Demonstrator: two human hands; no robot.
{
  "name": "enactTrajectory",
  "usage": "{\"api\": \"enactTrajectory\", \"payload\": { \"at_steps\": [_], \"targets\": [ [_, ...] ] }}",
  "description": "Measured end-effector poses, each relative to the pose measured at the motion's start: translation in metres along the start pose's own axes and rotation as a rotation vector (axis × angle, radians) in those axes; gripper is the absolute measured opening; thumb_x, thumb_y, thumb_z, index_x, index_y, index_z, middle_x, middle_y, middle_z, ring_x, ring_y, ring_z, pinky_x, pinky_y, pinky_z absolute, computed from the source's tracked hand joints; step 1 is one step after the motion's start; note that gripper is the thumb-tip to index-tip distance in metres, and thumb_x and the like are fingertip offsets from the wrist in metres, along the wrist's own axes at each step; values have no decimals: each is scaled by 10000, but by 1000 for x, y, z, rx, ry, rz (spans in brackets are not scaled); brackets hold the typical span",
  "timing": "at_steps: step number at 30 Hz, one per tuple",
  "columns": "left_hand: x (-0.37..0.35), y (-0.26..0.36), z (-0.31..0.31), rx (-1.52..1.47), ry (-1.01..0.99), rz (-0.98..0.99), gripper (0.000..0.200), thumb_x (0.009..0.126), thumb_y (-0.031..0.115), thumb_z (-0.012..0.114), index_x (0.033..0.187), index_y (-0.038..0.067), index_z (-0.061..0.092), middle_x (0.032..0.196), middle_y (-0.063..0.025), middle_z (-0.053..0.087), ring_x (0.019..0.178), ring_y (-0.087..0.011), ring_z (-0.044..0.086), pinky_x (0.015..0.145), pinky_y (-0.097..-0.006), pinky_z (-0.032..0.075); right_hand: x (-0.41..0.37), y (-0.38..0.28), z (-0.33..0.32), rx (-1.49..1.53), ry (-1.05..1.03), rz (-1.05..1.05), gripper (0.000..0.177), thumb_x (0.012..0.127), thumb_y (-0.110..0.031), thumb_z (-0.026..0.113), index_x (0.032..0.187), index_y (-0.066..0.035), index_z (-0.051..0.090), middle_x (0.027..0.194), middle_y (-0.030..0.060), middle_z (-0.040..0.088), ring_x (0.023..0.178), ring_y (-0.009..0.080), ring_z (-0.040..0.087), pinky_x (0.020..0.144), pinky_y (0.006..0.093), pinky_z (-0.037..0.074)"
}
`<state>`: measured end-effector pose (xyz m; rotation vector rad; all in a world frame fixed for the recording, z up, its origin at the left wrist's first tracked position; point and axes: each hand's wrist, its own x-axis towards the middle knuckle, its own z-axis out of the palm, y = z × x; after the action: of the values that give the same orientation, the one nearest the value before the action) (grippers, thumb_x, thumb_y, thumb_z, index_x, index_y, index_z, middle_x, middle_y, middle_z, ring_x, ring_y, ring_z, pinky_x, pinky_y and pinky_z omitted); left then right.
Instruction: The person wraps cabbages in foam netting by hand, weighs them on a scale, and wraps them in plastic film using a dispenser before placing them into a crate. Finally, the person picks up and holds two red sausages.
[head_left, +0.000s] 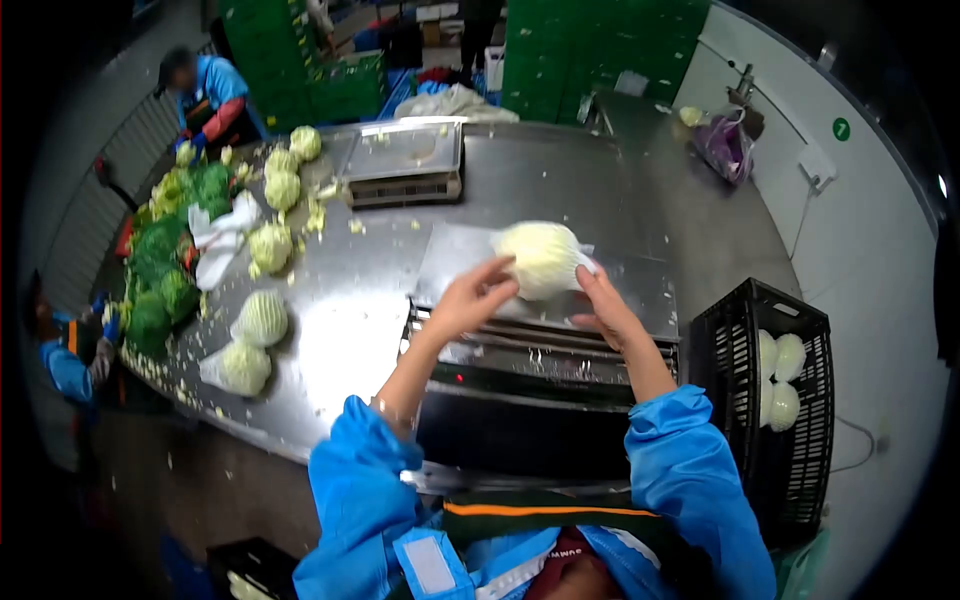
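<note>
Got the fingers of the left hand (470, 303) slightly parted against the left side of a pale cabbage (541, 260) in white netting, and the fingers of the right hand (610, 310) at its right side, by the loose end of the net. So yeah, holding it two-handed, over the near part of the steel table (560, 180), just beyond a dark slotted machine (530, 425). Can't tell the firmness of the grip, fwiw. Wearing blue sleeves (690, 450), with both wrists bare.

Off to the left, can see a pair of netted cabbages (262, 318) touching each other, then more light-green cabbages (270, 247) further back. Next to those, got a big green heap (160, 255) with a white cloth (222, 238) against it and leaf scraps scattered around. Pretty messy over there tbh. Near the far edge, can spot a flat metal box (403, 160).

Over on the right, beside the table, got a black crate (735, 345) with a few pale round heads (785, 380) inside, plus a purple bag (725, 148) further back. Can also make out one person (215, 92) at the far left and another person (68, 365) nearer, both next to the heap.
</note>
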<state>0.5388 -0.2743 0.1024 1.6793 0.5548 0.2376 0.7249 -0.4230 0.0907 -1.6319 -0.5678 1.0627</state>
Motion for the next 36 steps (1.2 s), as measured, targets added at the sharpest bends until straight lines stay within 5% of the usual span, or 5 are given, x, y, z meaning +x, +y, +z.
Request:
{"api": "enactTrajectory", "payload": {
  "at_steps": [16,21,28,32,36],
  "targets": [
    [44,-51,21,496,257,540,778,714,283,752,1321,40,330,1164,-205,474,950,-263,578,762,-332,522,26,11,-49,137,1,99,623,858,-458,536,1321,-142,263,1279,107,429,1071,254,517,740,502,508],
    [43,-46,34,-330,26,-31,466,900,351,531,1145,-43,492,907,-150,608,723,-180,634,636,-265,506,16,-6,-34,101,150,69,919,807,-511,585,1414,-135,5,1405,177,227,1194,328,399,800,491,466],
    [15,-33,18,85,263,5,362,896,327,516,989,-12,606,825,-142,640,660,-212,641,581,-297,482,10,15,-51,121,122,-5,975,803,-481,604,1423,-135,-65,1435,158,196,1258,300,328,885,502,400],
    [-53,-54,-3,1185,709,392,257,741,270,682,828,28,674,733,-125,576,804,-294,508,821,-415,351,-60,45,-86,-999,527,-170,370,772,-434,602,839,-74,649,873,122,584,870,287,526,789,420,382],
    [-61,-91,14,1244,555,209,286,712,346,687,660,65,687,697,-104,576,808,-278,495,808,-410,321,-85,91,-75,-1339,578,-166,414,763,-469,599,636,-77,640,785,117,558,846,313,482,746,430,337]
  ]
}}
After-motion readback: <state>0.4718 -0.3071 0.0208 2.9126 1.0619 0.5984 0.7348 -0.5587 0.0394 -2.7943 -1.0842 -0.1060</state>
